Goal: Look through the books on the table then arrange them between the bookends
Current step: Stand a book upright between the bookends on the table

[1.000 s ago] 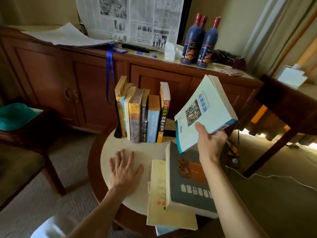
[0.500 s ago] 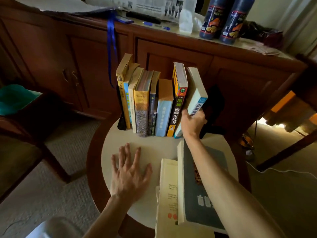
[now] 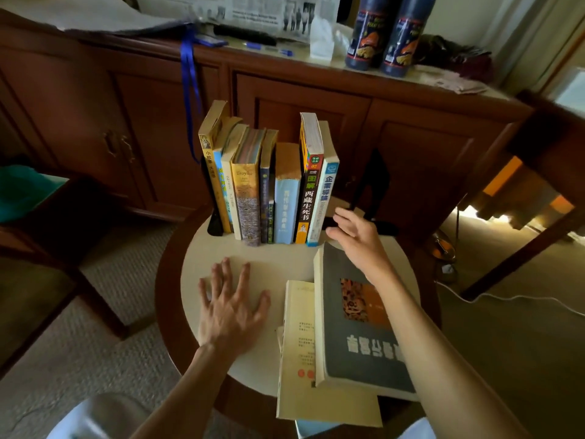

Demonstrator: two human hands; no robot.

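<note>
Several books stand upright in a row at the back of the round table. A black bookend props the row's left end; the other black bookend stands apart to the right. The white-and-blue book is the rightmost in the row. My right hand hovers open just right of it, touching nothing. Fingers spread, my left hand lies flat on the tabletop. A grey book lies on a cream book at the table's front, with a pale blue one underneath.
A wooden sideboard behind the table carries newspaper, pens and two dark blue bottles. A dark chair with a teal cushion stands at the left. A wooden desk and a white cable are at the right.
My right hand carried the white-and-blue book to the row, stood it at the right end and let go; it is now open beside it. The left hand stayed flat.
</note>
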